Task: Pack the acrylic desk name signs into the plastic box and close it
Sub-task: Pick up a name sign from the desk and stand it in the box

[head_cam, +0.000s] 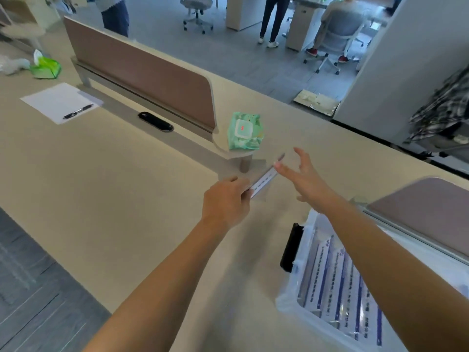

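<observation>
Acrylic is seen at the centre of the view: one desk name sign [265, 178], a clear strip with a white printed band, is held tilted above the beige desk [114, 189]. Its near end is pinched in the fingers of the left hand [225, 201], which are pressed together on it. The far end is met by a fingertip of the right hand [308, 180], whose fingers are spread wide and closed on nothing. Motion blur is seen on both hands and on the sign.

At about four o'clock from the sign, a clear plastic box [286, 301] is set on the desk with no lid on it. Inside it, more name signs [337, 283] with blue and white bands are laid side by side. A black latch [291, 247] is fixed on the box's left wall. The right forearm is stretched over the box's far corner.

At about eleven o'clock from the held sign, near it, a green pack of wet wipes [245, 131] is placed on the foot of a brown desk divider [142, 72]. Farther off, at ten o'clock, a black cable grommet [156, 121] is set in the desk, and beyond it a black pen [78, 111] is laid on a sheet of white paper [54, 100]. A green tissue pack [45, 67] is seen at the far left. A second divider [426, 207] is stood at three o'clock, behind the box.
</observation>
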